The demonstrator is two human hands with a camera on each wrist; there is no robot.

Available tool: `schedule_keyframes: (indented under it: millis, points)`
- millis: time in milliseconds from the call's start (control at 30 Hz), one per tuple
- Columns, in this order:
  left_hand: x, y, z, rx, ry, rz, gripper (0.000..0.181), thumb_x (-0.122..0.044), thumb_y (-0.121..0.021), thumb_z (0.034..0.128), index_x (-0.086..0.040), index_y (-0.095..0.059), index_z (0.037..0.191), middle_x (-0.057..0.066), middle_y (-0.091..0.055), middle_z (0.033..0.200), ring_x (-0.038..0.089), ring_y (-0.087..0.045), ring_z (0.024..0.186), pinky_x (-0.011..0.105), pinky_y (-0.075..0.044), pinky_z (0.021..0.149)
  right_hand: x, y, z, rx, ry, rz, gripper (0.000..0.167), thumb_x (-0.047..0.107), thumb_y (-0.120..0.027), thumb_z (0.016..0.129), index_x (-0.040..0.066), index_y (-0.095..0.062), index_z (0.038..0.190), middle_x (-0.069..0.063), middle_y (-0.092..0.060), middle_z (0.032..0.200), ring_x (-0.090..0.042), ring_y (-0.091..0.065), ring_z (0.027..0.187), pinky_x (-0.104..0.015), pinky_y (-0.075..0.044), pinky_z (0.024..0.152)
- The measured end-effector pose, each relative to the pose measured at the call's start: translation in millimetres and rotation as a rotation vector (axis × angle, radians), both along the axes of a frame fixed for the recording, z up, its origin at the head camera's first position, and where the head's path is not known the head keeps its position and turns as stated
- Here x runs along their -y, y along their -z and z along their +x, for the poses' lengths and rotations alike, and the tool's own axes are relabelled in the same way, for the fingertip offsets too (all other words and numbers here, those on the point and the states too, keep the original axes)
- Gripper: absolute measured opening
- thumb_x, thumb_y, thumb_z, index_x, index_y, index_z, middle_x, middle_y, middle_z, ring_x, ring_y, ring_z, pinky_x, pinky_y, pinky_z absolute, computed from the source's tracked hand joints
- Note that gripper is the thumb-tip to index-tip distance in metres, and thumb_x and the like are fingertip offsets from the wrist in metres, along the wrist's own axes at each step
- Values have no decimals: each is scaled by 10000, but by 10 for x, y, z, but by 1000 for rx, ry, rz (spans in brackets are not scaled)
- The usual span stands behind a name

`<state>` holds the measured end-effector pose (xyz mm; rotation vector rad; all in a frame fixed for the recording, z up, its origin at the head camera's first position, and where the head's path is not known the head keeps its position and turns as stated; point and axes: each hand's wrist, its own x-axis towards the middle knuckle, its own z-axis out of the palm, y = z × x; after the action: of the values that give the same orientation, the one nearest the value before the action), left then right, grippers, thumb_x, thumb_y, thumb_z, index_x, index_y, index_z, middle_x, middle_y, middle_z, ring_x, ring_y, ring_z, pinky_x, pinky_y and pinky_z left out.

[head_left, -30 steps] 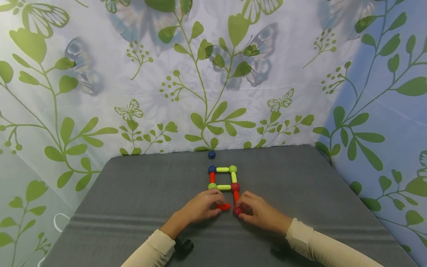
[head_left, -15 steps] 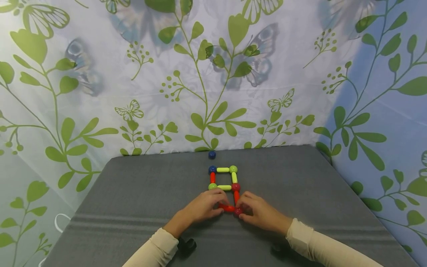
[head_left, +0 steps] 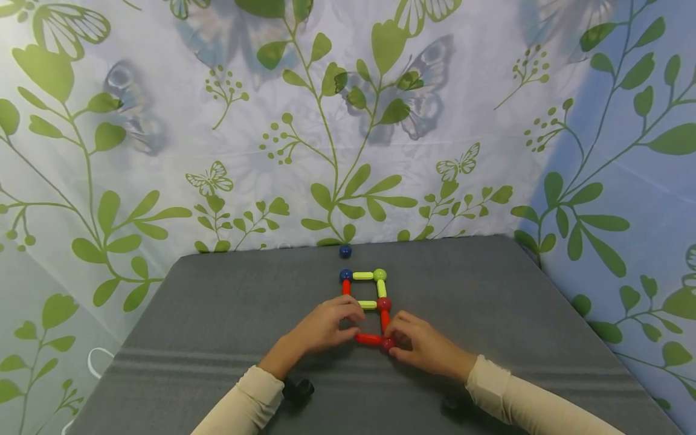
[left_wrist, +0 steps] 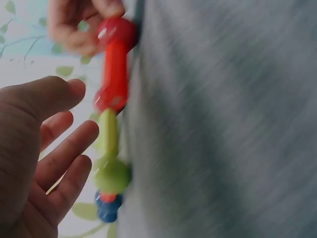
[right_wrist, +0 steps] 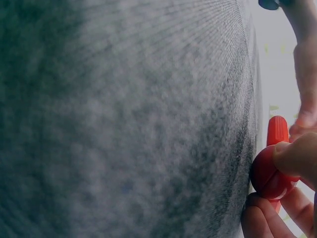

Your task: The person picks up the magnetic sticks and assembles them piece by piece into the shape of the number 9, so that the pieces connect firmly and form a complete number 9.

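Observation:
My right hand (head_left: 421,343) pinches the near red ball (right_wrist: 272,173) between thumb and fingers. From that ball a red rod (head_left: 369,339) extends left, its other end free. A second red rod (head_left: 385,321) runs from it to another red ball (head_left: 383,303). My left hand (head_left: 328,323) hovers just left of the free rod end, fingers parted and holding nothing. Beyond lies a square of rods and balls: yellow-green rods (head_left: 363,275), a red rod (head_left: 346,286), a blue ball (head_left: 345,275) and a green ball (head_left: 379,275). The left hand hides the square's near-left corner in the head view.
A loose blue ball (head_left: 345,251) sits near the back edge of the grey cloth-covered table (head_left: 244,290). Behind the table hangs a leaf-patterned curtain (head_left: 244,121). Dark devices (head_left: 299,389) are strapped at the wrists.
The left hand brought the red rod rightward to the near red ball, then let it go and drew slightly back and up. The right hand stayed at the ball.

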<state>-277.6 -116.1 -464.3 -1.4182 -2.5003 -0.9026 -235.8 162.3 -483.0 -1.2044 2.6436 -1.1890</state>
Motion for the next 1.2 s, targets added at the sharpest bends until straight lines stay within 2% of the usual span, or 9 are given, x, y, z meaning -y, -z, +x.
schedule_keyframes:
  millis: [133,333,467,567,700,833,967,1067,1200]
  points:
    - [153,-134,-194,-26,-69,34,192,-82,-787,886,-86,-708,1061,-17,-614,1094,171,-683,939,321,-555,825,3,-4,8,10,8,12,311,32,-806,849,193,-645,1062,60,-567,1044,-69,-661,948,-283,-562,826]
    - [419,-303,-645,-24,-235,-12,205,-80,-765,908,-114,-697,1099,27,-619,1139,211,-690,974,381,-558,820,0,-2,-3,37,7,21,317,20,-802,851,191,-642,1065,58,-564,1056,-79,-659,962,-292,-563,832]
    - [516,-384,-904,9,-298,-46,207,-65,-749,919,-97,-693,1115,102,-625,1126,277,-695,977,428,-557,824,-7,13,-12,49,-2,15,315,15,-798,850,185,-649,1069,53,-561,1057,-80,-656,958,-291,-562,834]
    - [533,-407,-1041,23,-300,-78,202,-65,-737,927,-75,-687,1123,149,-624,1115,309,-690,983,447,-553,831,-9,18,-19,61,-9,9,303,20,-790,857,181,-652,1073,53,-557,1062,-78,-654,964,-286,-559,839]
    - [475,-398,-1207,30,-284,-131,217,-78,-719,940,-67,-675,1153,132,-617,1155,306,-676,1012,439,-540,860,-5,13,-24,63,-5,13,302,30,-792,858,185,-652,1075,58,-554,1067,-72,-650,967,-278,-558,837]
    - [483,-444,-1402,-6,-298,-186,255,-79,-721,935,-57,-679,1186,106,-609,1185,313,-658,1028,430,-529,869,81,1,-93,42,-5,33,312,57,-805,852,211,-654,1077,74,-558,1057,-65,-636,950,-275,-554,833]
    - [374,-467,-1578,-35,-307,-237,303,-84,-729,934,-55,-693,1234,105,-618,1218,290,-628,1076,425,-510,908,92,5,-115,8,11,57,316,81,-811,847,241,-652,1067,103,-554,1037,-67,-602,914,-274,-542,816]
    - [212,-434,-1679,-5,-307,-262,316,-96,-718,951,-65,-693,1265,101,-611,1286,271,-596,1158,419,-482,968,48,33,-96,-41,17,46,336,63,-818,827,244,-647,1052,112,-547,1016,-69,-585,882,-272,-537,780]
    - [48,-311,-1765,55,-307,-281,321,-122,-706,968,-83,-688,1286,91,-581,1358,255,-551,1245,406,-448,1025,7,72,-72,-116,8,20,374,46,-831,803,252,-638,1049,125,-544,1004,-67,-572,858,-262,-527,741]
